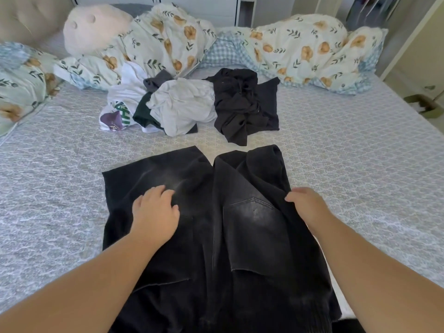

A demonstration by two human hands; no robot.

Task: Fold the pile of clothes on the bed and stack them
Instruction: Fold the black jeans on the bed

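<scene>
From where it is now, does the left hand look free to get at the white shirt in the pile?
Probably yes. The left hand rests flat on the black shorts, holding nothing, and only bare bed lies between it and the white shirt, though it is a forward stretch.

Shorts: black denim shorts (216,212) spread flat on the bed (348,164).
Left hand (156,212): palm down on the left leg.
Right hand (306,204): gripping the right edge.
Pile: crumpled clothes (189,104) beyond the shorts.
Background: floral duvet (300,46).
</scene>
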